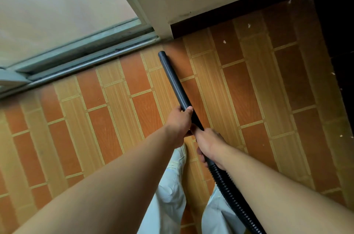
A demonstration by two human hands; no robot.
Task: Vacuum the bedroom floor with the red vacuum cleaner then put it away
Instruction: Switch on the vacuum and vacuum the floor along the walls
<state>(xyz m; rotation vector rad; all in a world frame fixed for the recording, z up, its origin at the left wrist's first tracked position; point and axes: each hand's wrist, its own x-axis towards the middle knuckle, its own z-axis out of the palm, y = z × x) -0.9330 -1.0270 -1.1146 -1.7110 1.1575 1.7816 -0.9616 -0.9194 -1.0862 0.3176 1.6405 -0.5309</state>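
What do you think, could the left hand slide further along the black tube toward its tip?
Probably yes. The left hand grips the black tube ahead of the right hand, and the tube from there to its tip is bare, with only floor behind it.

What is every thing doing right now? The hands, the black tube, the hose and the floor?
Tube: held in both hands, bare tip aimed at the floor near the door rail.
Hose: joined to the tube, trailing back past the legs.
Left hand: grips the tube, farther forward.
Right hand: grips the tube's back end.
Floor: white scraps lying on it.
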